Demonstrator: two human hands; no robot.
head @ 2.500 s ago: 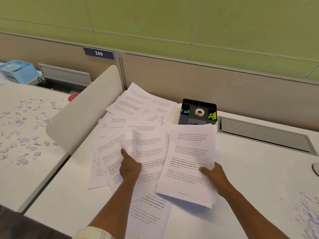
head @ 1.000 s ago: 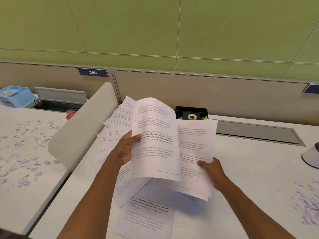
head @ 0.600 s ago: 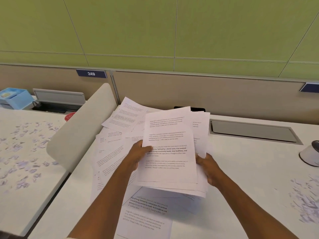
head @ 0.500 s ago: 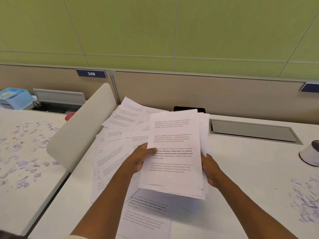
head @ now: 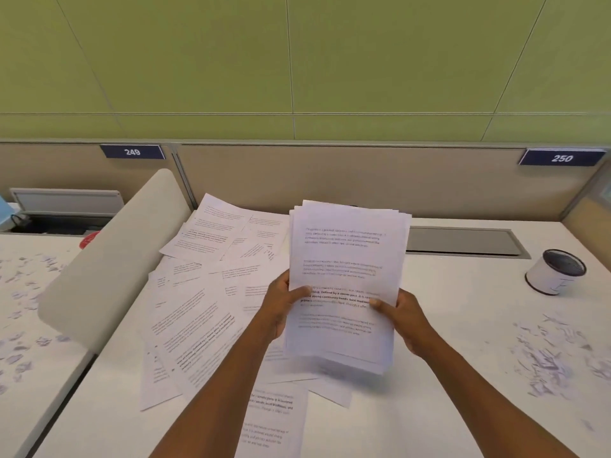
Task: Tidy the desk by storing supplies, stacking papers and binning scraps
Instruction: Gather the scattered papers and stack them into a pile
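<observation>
I hold a stack of printed papers [head: 344, 259] upright above the white desk [head: 446, 408]. My left hand [head: 281, 302] grips its left edge with the thumb on the front sheet. My right hand [head: 400, 312] grips the right edge the same way. Several loose printed sheets [head: 201, 309] lie fanned out on the desk to the left and below the stack. A pile of torn paper scraps [head: 549, 355] lies at the right. The black organiser is hidden behind the stack.
A white cylindrical bin with a dark top [head: 555, 272] stands at the right. A curved white divider [head: 109, 256] separates the neighbouring desk, which is strewn with scraps [head: 23, 312]. A grey cable hatch [head: 463, 242] runs along the back panel.
My left hand lifted a sheet from the desk and laid it onto the sheets in my right hand. Both hands then squared the stack and raised it more upright.
</observation>
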